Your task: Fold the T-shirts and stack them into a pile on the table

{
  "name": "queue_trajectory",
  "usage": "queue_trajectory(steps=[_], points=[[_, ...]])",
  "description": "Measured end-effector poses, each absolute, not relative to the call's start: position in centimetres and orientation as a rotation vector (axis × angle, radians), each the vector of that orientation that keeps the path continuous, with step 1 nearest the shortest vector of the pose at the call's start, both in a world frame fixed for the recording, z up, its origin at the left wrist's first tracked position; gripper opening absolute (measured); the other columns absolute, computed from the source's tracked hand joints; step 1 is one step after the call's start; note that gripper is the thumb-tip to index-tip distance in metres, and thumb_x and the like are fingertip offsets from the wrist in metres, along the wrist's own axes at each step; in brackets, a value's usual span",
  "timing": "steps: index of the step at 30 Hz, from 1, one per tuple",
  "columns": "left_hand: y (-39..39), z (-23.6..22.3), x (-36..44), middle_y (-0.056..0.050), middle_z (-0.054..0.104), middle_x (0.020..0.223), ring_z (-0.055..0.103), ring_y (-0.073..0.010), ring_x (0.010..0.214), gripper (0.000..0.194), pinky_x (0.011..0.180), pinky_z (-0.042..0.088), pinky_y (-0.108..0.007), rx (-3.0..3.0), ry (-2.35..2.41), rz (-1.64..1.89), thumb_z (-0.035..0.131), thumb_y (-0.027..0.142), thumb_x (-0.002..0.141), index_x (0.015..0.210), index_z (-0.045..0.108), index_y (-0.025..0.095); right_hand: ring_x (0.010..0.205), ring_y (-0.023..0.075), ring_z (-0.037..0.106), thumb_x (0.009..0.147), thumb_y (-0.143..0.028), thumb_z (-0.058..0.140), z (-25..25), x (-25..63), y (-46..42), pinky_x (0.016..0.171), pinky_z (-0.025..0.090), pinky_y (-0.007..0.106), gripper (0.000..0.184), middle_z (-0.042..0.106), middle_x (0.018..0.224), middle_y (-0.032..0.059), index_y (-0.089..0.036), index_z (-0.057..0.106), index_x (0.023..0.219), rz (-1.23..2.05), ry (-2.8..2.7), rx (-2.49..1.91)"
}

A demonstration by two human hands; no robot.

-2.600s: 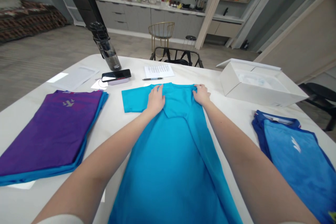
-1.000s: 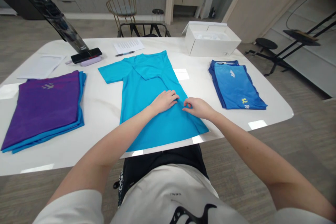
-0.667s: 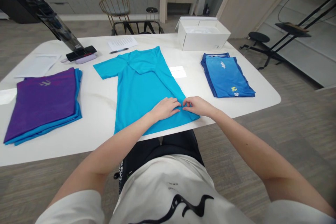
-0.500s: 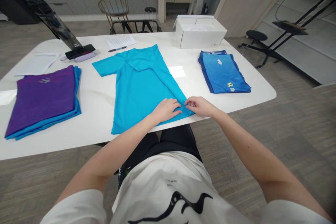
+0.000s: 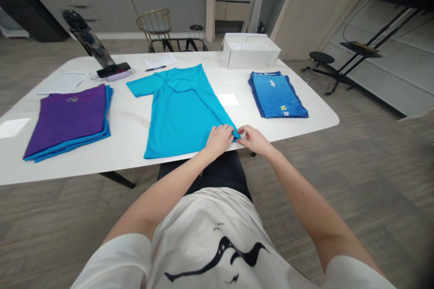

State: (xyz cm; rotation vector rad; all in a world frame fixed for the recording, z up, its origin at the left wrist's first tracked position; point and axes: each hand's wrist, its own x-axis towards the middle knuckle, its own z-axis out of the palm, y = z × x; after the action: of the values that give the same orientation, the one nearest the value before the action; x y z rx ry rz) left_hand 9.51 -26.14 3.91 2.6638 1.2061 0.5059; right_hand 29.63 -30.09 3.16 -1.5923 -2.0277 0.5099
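A turquoise T-shirt lies on the table with its right side folded inward and the sleeve laid across its upper part. Its left sleeve points out to the side. My left hand is closed on the shirt's lower right corner, with fabric bunched at the fingertips. Close beside it, my right hand pinches the same corner from the right, thumb and fingers together. The hem runs along the table's near edge.
Folded purple and blue shirts are stacked on the left, folded blue shirts on the right. Behind stand a white box, a pen, papers and a handheld vacuum on the white table.
The camera view has tilted up, showing more of the counter. My left hand has gone from lying fairly flat to curled on the corner, where the fabric is now gathered between both hands.
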Motion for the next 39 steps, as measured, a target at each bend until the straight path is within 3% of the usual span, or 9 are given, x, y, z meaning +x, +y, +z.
queue_trajectory(steps=[5, 11, 17, 22, 27, 33, 39], points=[[-27.8, 4.2, 8.6, -0.009, 0.065, 0.119, 0.067, -0.0212, 0.1, 0.025, 0.085, 0.051, -0.033, 2.488, 1.315, 0.71, 0.041, 0.017, 0.104, 0.122, 0.058, 0.021, 0.087, 0.0226, 0.066, 0.093, -0.03, 0.058, 2.7, 26.8, -31.2, 0.074, 0.046, 0.031, 0.022, 0.07, 0.1, 0.0056, -0.022, 0.063, 0.113, 0.205, -1.94, -1.805], [-28.3, 5.3, 6.4, -0.009, 0.06, 0.118, 0.065, -0.0181, 0.102, 0.028, 0.089, 0.053, -0.03, 2.48, 1.3, 0.855, 0.041, 0.007, 0.099, 0.111, 0.064, 0.02, 0.085, 0.0242, 0.067, 0.092, -0.025, 0.057, 2.6, 23.7, -31.3, 0.068, 0.043, 0.031, 0.024, 0.072, 0.101, 0.0059, -0.024, 0.059, 0.117, 0.08, -1.938, -1.899], [-28.6, 6.9, 2.6, -0.011, 0.062, 0.112, 0.057, -0.0263, 0.106, 0.024, 0.091, 0.052, -0.039, 2.864, 1.345, 0.59, 0.044, 0.011, 0.1, 0.101, 0.066, 0.02, 0.1, 0.0265, 0.066, 0.096, -0.017, 0.049, 3.5, 23.0, -31.7, 0.074, 0.048, 0.033, 0.031, 0.068, 0.119, 0.01, -0.024, 0.062, 0.123, 0.027, -2.108, -1.756], [-28.9, 5.4, 0.2, -0.012, 0.065, 0.099, 0.06, -0.0273, 0.099, 0.026, 0.092, 0.052, -0.041, 2.909, 1.308, 0.368, 0.045, 0.009, 0.098, 0.093, 0.069, 0.018, 0.106, 0.0245, 0.064, 0.099, -0.016, 0.045, 3.1, 23.6, -31.8, 0.082, 0.051, 0.034, 0.033, 0.064, 0.123, 0.0091, -0.025, 0.068, 0.121, 0.098, -2.204, -1.601], [-29.0, 3.8, -1.5, -0.007, 0.072, 0.113, 0.064, -0.0207, 0.107, 0.026, 0.097, 0.052, -0.035, 2.666, 1.047, 0.546, 0.049, 0.02, 0.102, 0.114, 0.071, 0.022, 0.104, 0.0234, 0.063, 0.099, -0.014, 0.044, 2.0, 24.8, -31.6, 0.096, 0.049, 0.037, 0.036, 0.066, 0.113, 0.0083, -0.023, 0.073, 0.118, 0.189, -2.269, -1.483], [-26.8, 4.2, -2.4, -0.008, 0.071, 0.117, 0.063, -0.0224, 0.11, 0.031, 0.096, 0.047, -0.039, 2.704, 1.079, 0.528, 0.045, 0.035, 0.106, 0.117, 0.071, 0.023, 0.099, 0.0248, 0.064, 0.105, -0.035, 0.049, 2.8, 25.0, -31.6, 0.092, 0.048, 0.039, 0.03, 0.069, 0.108, 0.0094, -0.022, 0.075, 0.114, 0.174, -2.298, -1.497], [-25.0, 4.3, -2.3, -0.007, 0.067, 0.107, 0.063, -0.0225, 0.102, 0.023, 0.088, 0.044, -0.037, 2.795, 1.126, 0.312, 0.051, 0.035, 0.104, 0.111, 0.07, 0.023, 0.084, 0.0221, 0.065, 0.106, -0.043, 0.048, 3.6, 24.7, -29.1, 0.08, 0.045, 0.035, 0.037, 0.07, 0.085, 0.006, -0.022, 0.072, 0.087, 0.201, -2.335, -1.567]])
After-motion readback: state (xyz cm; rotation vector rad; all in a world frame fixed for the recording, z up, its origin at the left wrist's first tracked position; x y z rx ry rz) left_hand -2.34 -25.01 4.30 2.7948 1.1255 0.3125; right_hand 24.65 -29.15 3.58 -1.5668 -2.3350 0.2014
